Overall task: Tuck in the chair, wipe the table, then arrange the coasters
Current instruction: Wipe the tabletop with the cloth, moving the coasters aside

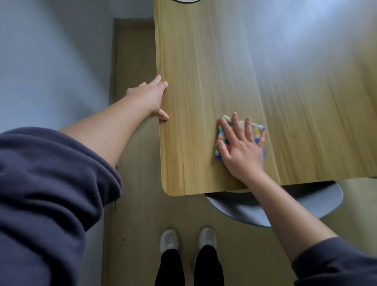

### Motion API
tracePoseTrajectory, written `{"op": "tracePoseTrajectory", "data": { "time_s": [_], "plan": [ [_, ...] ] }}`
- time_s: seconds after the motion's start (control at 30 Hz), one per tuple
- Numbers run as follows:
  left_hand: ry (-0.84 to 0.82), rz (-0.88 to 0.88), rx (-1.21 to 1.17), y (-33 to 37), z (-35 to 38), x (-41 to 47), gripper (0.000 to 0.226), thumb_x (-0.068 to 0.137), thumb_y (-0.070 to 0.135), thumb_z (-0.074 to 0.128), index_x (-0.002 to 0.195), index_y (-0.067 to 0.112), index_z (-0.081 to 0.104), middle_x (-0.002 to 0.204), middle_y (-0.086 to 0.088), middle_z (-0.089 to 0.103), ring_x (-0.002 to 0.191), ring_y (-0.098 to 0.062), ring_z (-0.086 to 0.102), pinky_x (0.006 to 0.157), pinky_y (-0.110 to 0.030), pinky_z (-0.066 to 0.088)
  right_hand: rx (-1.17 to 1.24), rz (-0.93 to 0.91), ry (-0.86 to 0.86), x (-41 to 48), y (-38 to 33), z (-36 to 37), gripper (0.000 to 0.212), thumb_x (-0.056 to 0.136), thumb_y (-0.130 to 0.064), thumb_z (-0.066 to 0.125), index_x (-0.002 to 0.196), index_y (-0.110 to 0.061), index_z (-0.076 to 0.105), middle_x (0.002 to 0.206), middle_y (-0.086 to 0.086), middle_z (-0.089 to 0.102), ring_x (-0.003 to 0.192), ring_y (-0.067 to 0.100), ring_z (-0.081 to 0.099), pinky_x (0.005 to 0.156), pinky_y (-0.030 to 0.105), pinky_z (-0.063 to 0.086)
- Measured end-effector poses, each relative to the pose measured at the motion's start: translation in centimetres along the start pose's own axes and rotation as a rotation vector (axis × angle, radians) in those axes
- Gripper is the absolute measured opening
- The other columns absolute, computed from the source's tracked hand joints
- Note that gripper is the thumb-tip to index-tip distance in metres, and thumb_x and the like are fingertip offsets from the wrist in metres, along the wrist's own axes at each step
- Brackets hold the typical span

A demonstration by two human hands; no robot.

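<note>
The person is at the wiping step: the right hand [242,151] lies flat, fingers spread and straight, pressing a folded multicoloured checked cloth [256,130] onto the light wood-grain table [204,61] near its close edge. The left hand [150,98] is well apart from it, braced against the table's left edge with the thumb on the top surface and the fingers lying straight along the rim; it holds nothing. The grey round-seated chair [310,202] sits partly under the near edge, so the tucking-in looks done.

To wipe well, the palm should stay flat so the whole cloth bears on the wood, and the strokes should run in overlapping lanes with the grain, from the near left corner towards the far side, so no strip is missed. The bracing hand steadies the table; it will need to lift for the edge beneath it to be wiped. Much of the top, to judge by the cloth's place, is yet to be covered.

No container shows in the view. A dark-rimmed white round thing [187,0] is cut off at the far edge of the table; whether it is a coaster or a dish cannot be told, and no other coasters are in sight
</note>
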State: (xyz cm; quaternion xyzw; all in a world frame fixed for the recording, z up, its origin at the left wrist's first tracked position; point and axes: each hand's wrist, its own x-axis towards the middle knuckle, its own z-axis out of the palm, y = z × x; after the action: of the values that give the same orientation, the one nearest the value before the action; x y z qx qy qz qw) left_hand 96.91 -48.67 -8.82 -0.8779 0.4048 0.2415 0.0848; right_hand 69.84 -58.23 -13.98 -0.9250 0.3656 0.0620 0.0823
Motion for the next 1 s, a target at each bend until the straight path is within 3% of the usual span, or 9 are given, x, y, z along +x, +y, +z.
{"op": "tracePoseTrajectory", "data": {
  "time_s": [0.13, 0.27, 0.4, 0.5, 0.63, 0.87, 1.0],
  "plan": [
    [0.011, -0.014, -0.017, 0.1, 0.0, -0.4, 0.103, 0.073, 0.048, 0.077, 0.151, 0.029, 0.012, 0.16, 0.012, -0.005, 0.139, -0.028, 0.028, 0.09, -0.047, 0.041, 0.033, 0.316, -0.004, -1.3, 2.3, -0.1, 0.058, 0.099, -0.052, 0.02, 0.155, -0.042, 0.006, 0.164, -0.011, -0.008, 0.151, 0.022, -0.009, 0.115, 0.063, -0.007],
    [0.002, -0.021, -0.026, 0.3, -0.4, -0.4, 0.103, 0.071, 0.047, 0.079, 0.15, 0.028, 0.016, 0.16, 0.011, -0.004, 0.137, -0.028, 0.031, 0.089, -0.045, 0.04, 0.092, 0.458, 0.009, -3.3, -2.4, 0.6, 0.059, 0.099, -0.05, 0.013, 0.155, -0.038, -0.001, 0.163, -0.008, -0.013, 0.15, 0.026, -0.012, 0.113, 0.067, -0.008],
    [-0.003, -0.019, -0.023, 0.4, -0.5, -0.7, 0.103, 0.071, 0.047, 0.078, 0.15, 0.027, 0.015, 0.16, 0.01, -0.003, 0.137, -0.029, 0.031, 0.093, -0.047, 0.039, 0.063, 0.252, -0.027, -5.6, -9.8, 2.3, 0.06, 0.095, -0.055, -0.001, 0.151, -0.04, -0.015, 0.16, -0.006, -0.026, 0.146, 0.028, -0.025, 0.11, 0.067, -0.015],
    [-0.007, -0.027, 0.005, 0.7, -0.6, -0.8, 0.103, 0.072, 0.048, 0.077, 0.151, 0.027, 0.014, 0.16, 0.009, -0.004, 0.138, -0.029, 0.029, 0.092, -0.046, 0.04, 0.057, 0.027, -0.036, -5.9, -13.2, 2.4, 0.06, 0.096, -0.054, 0.011, 0.154, -0.039, 0.001, 0.164, -0.004, -0.01, 0.149, 0.031, -0.015, 0.11, 0.067, -0.013],
    [-0.009, -0.03, 0.049, 0.9, -0.7, -0.8, 0.105, 0.072, 0.05, 0.075, 0.151, 0.025, 0.011, 0.161, 0.006, -0.003, 0.14, -0.03, 0.026, 0.097, -0.049, 0.038, 0.034, -0.253, -0.033, -4.6, -10.5, 1.6, 0.059, 0.097, -0.056, 0.023, 0.153, -0.042, 0.015, 0.164, -0.007, 0.007, 0.151, 0.028, -0.003, 0.114, 0.065, -0.007],
    [-0.003, -0.044, 0.088, 1.2, -0.4, -0.9, 0.104, 0.074, 0.05, 0.073, 0.151, 0.024, 0.009, 0.161, 0.005, -0.003, 0.143, -0.027, 0.017, 0.098, -0.048, 0.037, 0.025, -0.206, -0.031, 4.7, -3.8, -0.5, 0.058, 0.096, -0.057, 0.019, 0.152, -0.047, 0.009, 0.164, -0.013, 0.0, 0.151, 0.022, -0.008, 0.115, 0.061, -0.011],
    [0.035, 0.014, 0.17, 1.6, -1.0, -0.4, 0.119, 0.067, 0.046, 0.08, 0.152, 0.026, -0.002, 0.16, 0.004, -0.008, 0.147, -0.025, 0.002, 0.11, -0.056, 0.026, 0.04, -0.201, -0.014, 11.1, -1.4, -1.6, 0.058, 0.095, -0.058, 0.017, 0.151, -0.048, 0.009, 0.164, -0.014, -0.001, 0.151, 0.021, -0.008, 0.115, 0.06, -0.011]
  ]
}}
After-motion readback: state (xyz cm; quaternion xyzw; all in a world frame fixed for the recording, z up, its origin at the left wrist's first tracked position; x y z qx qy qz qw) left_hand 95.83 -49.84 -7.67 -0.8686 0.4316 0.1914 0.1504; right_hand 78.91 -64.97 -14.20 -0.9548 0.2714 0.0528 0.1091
